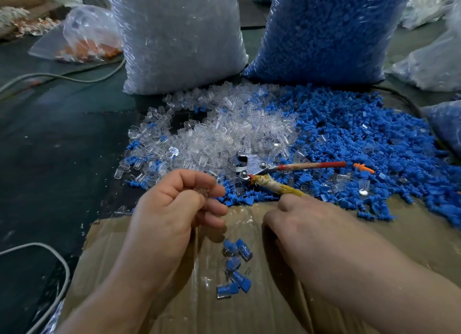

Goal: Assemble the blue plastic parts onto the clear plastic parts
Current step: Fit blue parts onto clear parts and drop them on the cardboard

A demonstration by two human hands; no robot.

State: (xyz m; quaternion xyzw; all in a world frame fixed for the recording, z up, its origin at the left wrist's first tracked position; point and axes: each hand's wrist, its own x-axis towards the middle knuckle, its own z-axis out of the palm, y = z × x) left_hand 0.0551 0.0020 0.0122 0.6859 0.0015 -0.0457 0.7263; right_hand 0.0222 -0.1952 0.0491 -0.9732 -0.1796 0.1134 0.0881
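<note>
— Blue plastic parts (361, 139): where are they recorded?
— Heaped loose on the desk (62, 146), just right of the clear plastic parts (224, 129); the two piles are mingled where they meet.
— And the hands?
— Left hand (174, 209): one clear piece (201, 192) is pinched in curled fingers. Right hand (306, 224): closed round the yellow-wrapped handle of a plier-like tool (249, 165). Assembled pieces (235, 266) are laid on cardboard (249, 308) between the wrists.
</note>
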